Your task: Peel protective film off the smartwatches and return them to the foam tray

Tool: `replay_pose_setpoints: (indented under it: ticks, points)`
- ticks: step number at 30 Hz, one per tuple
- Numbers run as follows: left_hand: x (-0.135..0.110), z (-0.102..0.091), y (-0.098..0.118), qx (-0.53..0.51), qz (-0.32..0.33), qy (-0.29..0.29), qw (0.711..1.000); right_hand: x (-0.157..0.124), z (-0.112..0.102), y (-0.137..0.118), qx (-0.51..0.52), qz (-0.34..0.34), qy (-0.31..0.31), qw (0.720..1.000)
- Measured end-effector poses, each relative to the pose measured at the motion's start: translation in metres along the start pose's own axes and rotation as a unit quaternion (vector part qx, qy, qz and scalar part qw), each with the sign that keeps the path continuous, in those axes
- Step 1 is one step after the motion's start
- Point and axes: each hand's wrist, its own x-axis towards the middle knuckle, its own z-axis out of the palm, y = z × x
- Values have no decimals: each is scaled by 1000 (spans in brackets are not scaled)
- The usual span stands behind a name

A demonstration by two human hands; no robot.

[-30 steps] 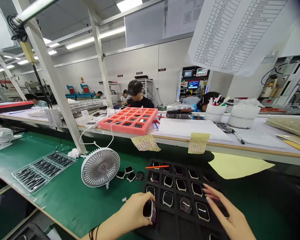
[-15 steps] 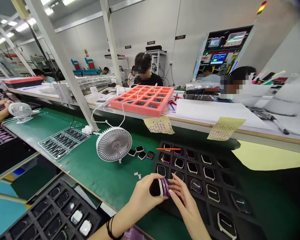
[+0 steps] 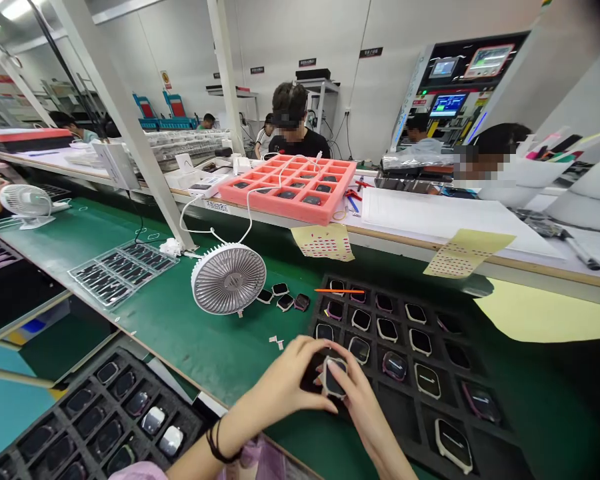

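Between my hands is a smartwatch [image 3: 334,379] with a pale frame and dark screen, tilted toward me. My right hand [image 3: 363,393] grips it, the thumb lying across the screen and a fingertip showing at its left edge. My left hand [image 3: 293,377] curves around its left side in a wide C, thumb and fingers apart; whether its fingertips touch the watch is hard to see. Beneath and beyond them lies a black foam tray [image 3: 400,407] with pale- and purple-framed watches in its pockets. An orange stick [image 3: 340,291] lies across the tray's far edge.
A white fan [image 3: 229,279] stands on the green bench, several loose watches [image 3: 285,303] beside it. Another black tray [image 3: 93,373] sits lower left. A pink foam tray [image 3: 290,193] rests on the shelf ahead, above hanging yellow paper [image 3: 325,241]. Co-workers [image 3: 300,133] sit beyond.
My left hand held the pale watch stacked with purple-framed pieces; now my right hand has the pale watch, turned screen up, and the left grasp has widened. The purple pieces are out of sight.
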Motion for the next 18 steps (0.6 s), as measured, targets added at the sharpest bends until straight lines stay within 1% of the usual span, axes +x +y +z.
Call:
replay_pose_setpoints:
  ticks: [2, 4, 6, 8, 10, 12, 18]
  points:
    - [-1, -19, -19, 27, -62, 50, 996, 1, -2, -3, 103, 40, 5, 994]
    - [-5, -32, -43, 108, -125, 87, 982, 3, -5, -5, 172, 49, 15, 984]
    - [-9, -35, -66, 162, -164, 87, 969, 5, -6, -5, 208, 55, 23, 976]
    - [-12, -32, -81, 186, -166, 87, 964, 7, -6, -4, 225, 62, 29, 972]
    - [-12, -26, -87, 192, -158, 88, 965, 7, -5, -3, 230, 62, 30, 971]
    - [-9, -23, -86, 187, -157, 81, 966, 6, -3, -2, 227, 56, 27, 972]
    - [2, -27, -81, 102, -202, 45, 973, 5, -4, -4, 227, 33, 17, 973]
